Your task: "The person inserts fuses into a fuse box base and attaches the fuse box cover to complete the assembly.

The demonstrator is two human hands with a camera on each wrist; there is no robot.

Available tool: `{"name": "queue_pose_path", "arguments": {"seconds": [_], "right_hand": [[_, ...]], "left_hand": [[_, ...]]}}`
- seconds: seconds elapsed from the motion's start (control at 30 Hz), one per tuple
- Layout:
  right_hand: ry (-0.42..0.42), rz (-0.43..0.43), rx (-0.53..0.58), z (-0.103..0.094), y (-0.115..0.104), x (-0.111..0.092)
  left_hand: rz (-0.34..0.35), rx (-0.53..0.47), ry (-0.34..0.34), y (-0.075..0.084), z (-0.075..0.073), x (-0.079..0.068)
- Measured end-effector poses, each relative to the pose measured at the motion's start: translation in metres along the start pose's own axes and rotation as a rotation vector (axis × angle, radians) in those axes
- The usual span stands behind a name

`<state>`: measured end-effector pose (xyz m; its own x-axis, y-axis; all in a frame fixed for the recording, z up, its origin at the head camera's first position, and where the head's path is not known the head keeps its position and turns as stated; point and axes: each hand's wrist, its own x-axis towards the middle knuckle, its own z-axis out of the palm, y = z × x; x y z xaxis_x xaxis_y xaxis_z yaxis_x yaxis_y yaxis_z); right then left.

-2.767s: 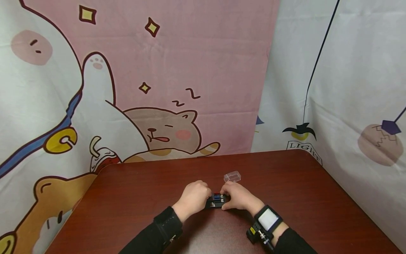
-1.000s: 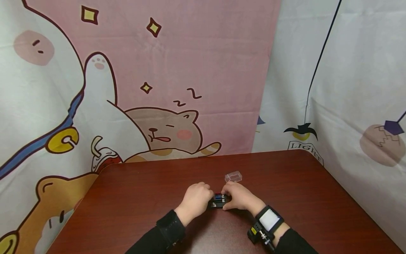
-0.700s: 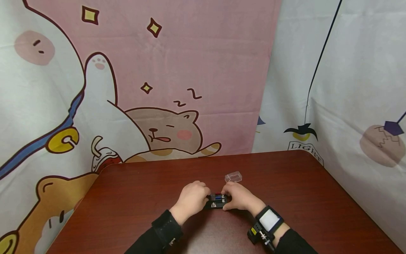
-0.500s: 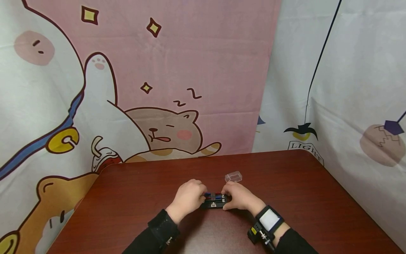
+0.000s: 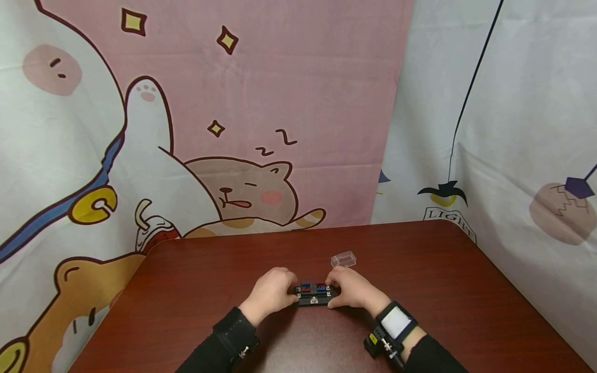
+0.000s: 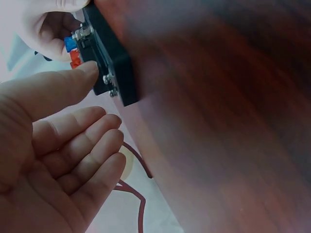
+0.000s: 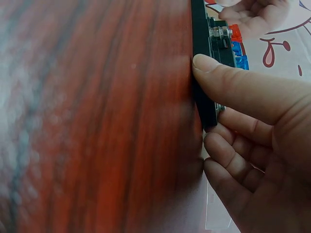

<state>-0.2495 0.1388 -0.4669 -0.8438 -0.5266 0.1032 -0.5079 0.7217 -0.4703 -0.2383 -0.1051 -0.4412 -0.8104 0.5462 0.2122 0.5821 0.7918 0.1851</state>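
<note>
A black fuse block [image 5: 314, 301] with metal screw terminals sits on the table between my hands. Several red and blue blade fuses stand in it, among them a red fuse [image 6: 75, 59] and a blue fuse [image 6: 70, 44]. My right hand [image 5: 353, 288] grips the block's right end, its thumb [image 7: 206, 64] along the near side and fingers round the far side. At the left end is my left hand [image 5: 270, 290]. Its thumb [image 6: 80, 80] reaches over the block beside the red fuse in the left wrist view, while the other fingers lie loosely extended, apart from the thumb.
Behind my right hand a small clear plastic cover [image 5: 343, 259] lies on the brown wooden table [image 5: 210, 277]. A printed cloth [image 5: 298, 93] with cartoon animals hangs past the table's back edge. Wrist-worn camera gear [image 5: 387, 334] sits on my right forearm.
My left hand, which covered the left part of the fuse block, has drawn back leftward to its end. The left fuses now show. My right hand keeps its hold.
</note>
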Motion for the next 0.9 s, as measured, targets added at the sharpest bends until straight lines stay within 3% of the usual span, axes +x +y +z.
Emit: {"name": "queue_pose_path", "arguments": {"seconds": [0.47,0.9], "right_hand": [[-0.007,-0.005,-0.014,-0.0009,0.0001,0.0013],[0.001,-0.034,-0.021,-0.0006,0.0024,0.0020]], "left_hand": [[-0.077,-0.120,-0.101,-0.0034,0.0076,0.0025],[-0.101,-0.159,-0.090,-0.0031,0.0090,0.0033]]}}
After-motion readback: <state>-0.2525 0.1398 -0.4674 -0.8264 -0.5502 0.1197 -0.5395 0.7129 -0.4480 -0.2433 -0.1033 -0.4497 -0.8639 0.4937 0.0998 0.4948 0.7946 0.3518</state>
